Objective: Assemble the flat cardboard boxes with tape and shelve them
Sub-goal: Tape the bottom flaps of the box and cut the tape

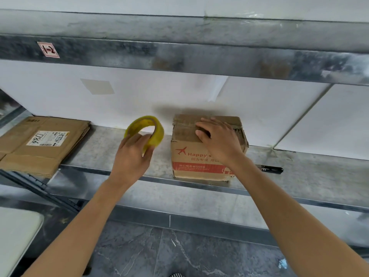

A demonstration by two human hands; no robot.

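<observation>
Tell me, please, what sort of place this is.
Probably a storeroom or packing area: bare metal shelving, a stack of flattened cartons, and an assembled box beside a tape roll.

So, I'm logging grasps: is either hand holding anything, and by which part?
The left hand grips the tape roll by the lower part of its ring. The right hand holds nothing; it rests on top of the box.
</observation>
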